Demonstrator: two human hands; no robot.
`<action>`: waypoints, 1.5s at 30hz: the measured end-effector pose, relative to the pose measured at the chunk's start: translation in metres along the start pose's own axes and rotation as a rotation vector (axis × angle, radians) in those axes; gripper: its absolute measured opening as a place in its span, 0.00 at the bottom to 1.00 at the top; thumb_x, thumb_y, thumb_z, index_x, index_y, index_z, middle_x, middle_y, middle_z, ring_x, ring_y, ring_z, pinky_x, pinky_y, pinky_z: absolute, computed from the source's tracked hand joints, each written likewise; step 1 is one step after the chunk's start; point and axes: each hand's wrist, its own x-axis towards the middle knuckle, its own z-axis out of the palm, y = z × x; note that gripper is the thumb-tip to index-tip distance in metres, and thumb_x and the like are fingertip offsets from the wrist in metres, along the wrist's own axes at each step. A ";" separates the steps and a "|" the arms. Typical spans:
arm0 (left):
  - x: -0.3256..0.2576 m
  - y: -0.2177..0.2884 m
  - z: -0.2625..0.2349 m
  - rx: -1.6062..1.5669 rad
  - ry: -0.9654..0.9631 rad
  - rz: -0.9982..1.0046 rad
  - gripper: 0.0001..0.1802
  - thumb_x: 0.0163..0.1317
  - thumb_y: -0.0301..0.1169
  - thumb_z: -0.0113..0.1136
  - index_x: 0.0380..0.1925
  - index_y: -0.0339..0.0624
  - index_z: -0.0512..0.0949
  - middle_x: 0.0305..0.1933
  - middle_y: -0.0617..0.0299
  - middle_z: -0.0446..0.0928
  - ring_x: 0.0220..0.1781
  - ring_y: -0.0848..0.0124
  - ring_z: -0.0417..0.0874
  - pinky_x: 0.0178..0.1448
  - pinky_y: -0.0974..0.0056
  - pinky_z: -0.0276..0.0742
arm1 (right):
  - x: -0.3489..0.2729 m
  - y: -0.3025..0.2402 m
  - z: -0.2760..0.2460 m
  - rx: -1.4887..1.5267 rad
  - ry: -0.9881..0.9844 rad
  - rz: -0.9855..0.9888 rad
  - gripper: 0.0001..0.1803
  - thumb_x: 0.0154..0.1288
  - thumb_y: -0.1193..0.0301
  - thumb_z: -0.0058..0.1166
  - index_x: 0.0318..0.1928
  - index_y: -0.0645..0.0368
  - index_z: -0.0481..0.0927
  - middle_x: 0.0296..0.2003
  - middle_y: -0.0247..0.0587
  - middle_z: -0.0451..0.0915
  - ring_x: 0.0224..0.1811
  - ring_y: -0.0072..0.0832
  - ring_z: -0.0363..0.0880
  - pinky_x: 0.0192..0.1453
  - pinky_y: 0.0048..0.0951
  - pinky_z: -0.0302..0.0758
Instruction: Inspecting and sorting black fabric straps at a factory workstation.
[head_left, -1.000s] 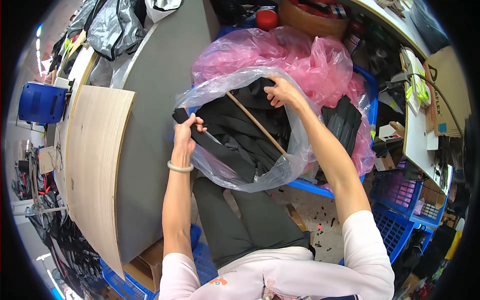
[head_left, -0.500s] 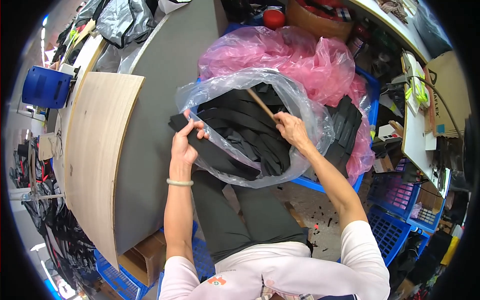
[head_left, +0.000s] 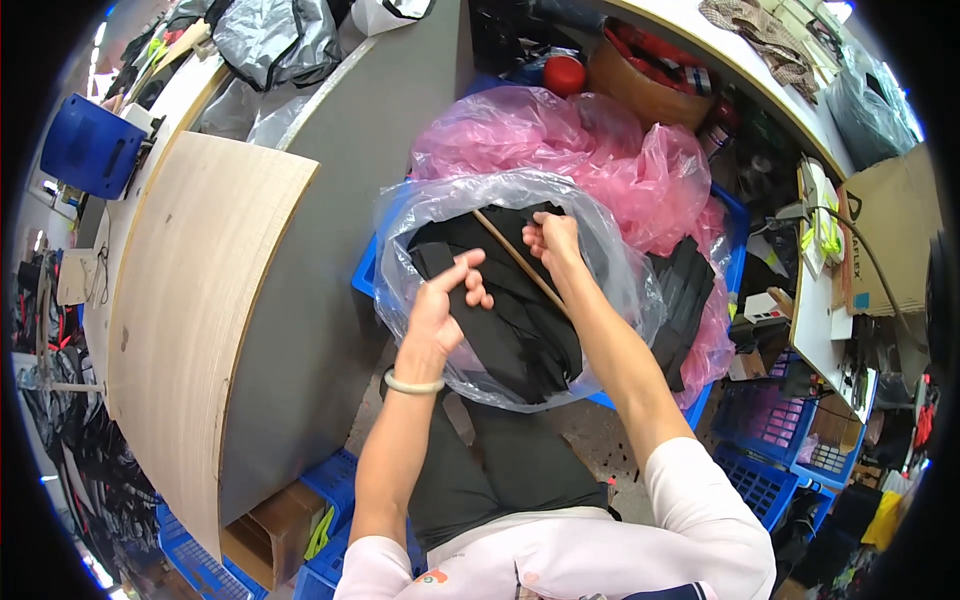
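Observation:
A clear plastic bag lies wide-mouthed in front of me with several black fabric strips heaped inside. My right hand is over the far part of the heap, its fingers closed on the end of a black strip. A thin wooden stick lies slantwise across the strips, its near end passing under my right forearm. Above the bag's left side is my left hand, index finger stretched out and the others loosely bent, with nothing visible in it. A strip lies just under its fingers.
Pink plastic sheeting and more black strips lie in the blue crate around the bag. A grey panel and a wooden board stand at left. Blue baskets are at right, a cardboard box at lower left.
My right hand has let go of the stick, which now lies on the strips, and has closed on a strip's end. My left hand has released its strip, which now lies inside the bag.

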 end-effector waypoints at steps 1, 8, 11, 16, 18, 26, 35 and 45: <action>-0.004 -0.007 -0.012 -0.043 0.038 -0.047 0.18 0.64 0.35 0.55 0.48 0.33 0.70 0.22 0.65 0.67 0.20 0.75 0.67 0.31 0.64 0.71 | -0.019 -0.002 -0.005 0.123 -0.190 0.079 0.11 0.60 0.68 0.51 0.24 0.62 0.76 0.17 0.39 0.76 0.13 0.23 0.73 0.13 0.22 0.65; 0.007 -0.074 0.013 0.041 0.103 -0.214 0.12 0.51 0.29 0.68 0.35 0.35 0.80 0.30 0.61 0.79 0.27 0.71 0.78 0.33 0.66 0.76 | -0.184 0.024 -0.110 0.095 -0.611 0.240 0.13 0.62 0.68 0.51 0.21 0.56 0.71 0.15 0.34 0.73 0.09 0.17 0.66 0.11 0.17 0.59; -0.005 -0.085 0.030 0.077 0.049 -0.141 0.10 0.51 0.24 0.66 0.34 0.35 0.80 0.32 0.60 0.80 0.32 0.70 0.81 0.38 0.64 0.80 | -0.219 0.042 -0.155 -0.003 -0.648 0.280 0.14 0.62 0.68 0.52 0.20 0.54 0.69 0.14 0.32 0.72 0.09 0.14 0.65 0.12 0.16 0.58; -0.036 -0.093 0.050 0.093 0.043 0.010 0.09 0.49 0.19 0.64 0.33 0.35 0.79 0.32 0.61 0.80 0.33 0.69 0.81 0.41 0.64 0.80 | -0.254 0.062 -0.206 -0.218 -0.672 0.290 0.15 0.60 0.66 0.54 0.18 0.53 0.69 0.14 0.30 0.74 0.11 0.14 0.69 0.15 0.14 0.61; -0.040 -0.099 0.046 0.152 0.001 0.052 0.11 0.50 0.19 0.64 0.35 0.36 0.79 0.34 0.61 0.80 0.35 0.68 0.81 0.42 0.63 0.81 | -0.263 0.065 -0.210 -0.233 -0.664 0.253 0.14 0.60 0.66 0.55 0.19 0.53 0.70 0.15 0.29 0.74 0.13 0.13 0.70 0.17 0.14 0.63; -0.076 -0.106 0.089 0.350 -0.154 0.074 0.14 0.49 0.19 0.64 0.38 0.38 0.78 0.34 0.64 0.79 0.35 0.74 0.80 0.40 0.69 0.77 | -0.232 -0.018 -0.160 -0.126 -0.181 -0.621 0.14 0.62 0.69 0.57 0.45 0.64 0.75 0.30 0.29 0.75 0.32 0.13 0.71 0.34 0.18 0.69; -0.068 -0.132 0.144 0.426 -0.261 0.082 0.12 0.54 0.26 0.64 0.38 0.35 0.77 0.30 0.67 0.75 0.29 0.78 0.75 0.33 0.72 0.71 | -0.257 -0.032 -0.175 -0.810 0.412 -1.472 0.03 0.48 0.73 0.54 0.26 0.54 0.75 0.22 0.37 0.72 0.24 0.34 0.75 0.24 0.32 0.73; -0.112 -0.138 0.200 0.622 -0.437 0.183 0.07 0.63 0.31 0.54 0.30 0.40 0.73 0.29 0.64 0.73 0.33 0.73 0.74 0.40 0.67 0.70 | -0.301 -0.021 -0.208 -0.247 0.165 -1.146 0.16 0.50 0.77 0.55 0.42 0.61 0.70 0.35 0.44 0.73 0.40 0.41 0.76 0.42 0.34 0.75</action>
